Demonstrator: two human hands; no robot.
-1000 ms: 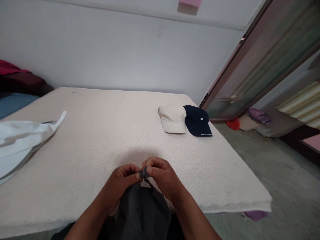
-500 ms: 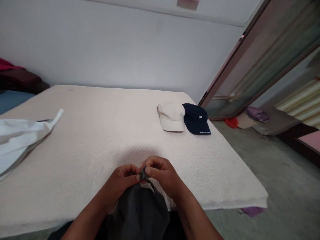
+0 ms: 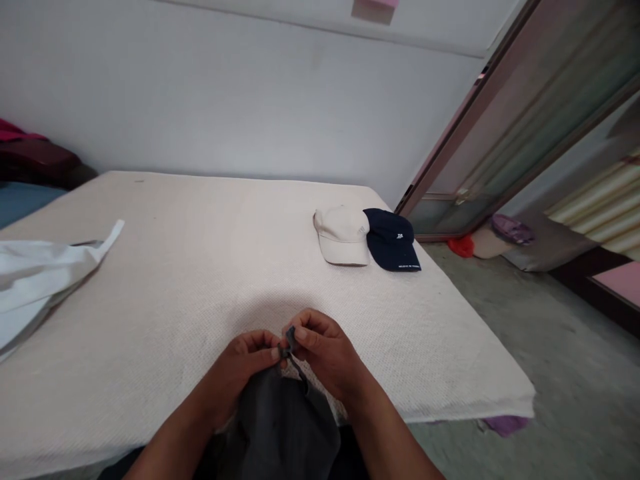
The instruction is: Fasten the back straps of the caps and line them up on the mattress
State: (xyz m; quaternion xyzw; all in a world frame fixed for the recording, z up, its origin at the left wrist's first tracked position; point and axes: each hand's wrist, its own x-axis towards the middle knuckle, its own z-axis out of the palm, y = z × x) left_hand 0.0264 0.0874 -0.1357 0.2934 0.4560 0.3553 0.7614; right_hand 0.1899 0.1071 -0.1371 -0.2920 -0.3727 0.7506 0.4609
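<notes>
Since half a second ago, the loose end of the strap (image 3: 291, 337) has turned upward, and my right hand (image 3: 324, 350) has risen slightly. That strap belongs to a dark grey cap (image 3: 287, 427), hanging just below the hands at six o'clock, by the near edge of the white textured cover (image 3: 210, 247). I have the left hand (image 3: 245, 368) pinching the strap between thumb and fingers, and the right pinching its end, fingertips close together. From my remote view, a beige cap (image 3: 343, 237) lies at one o'clock, touching a navy cap (image 3: 393, 240) just past it. Toward ten o'clock lies a white cap (image 3: 43, 273).
</notes>
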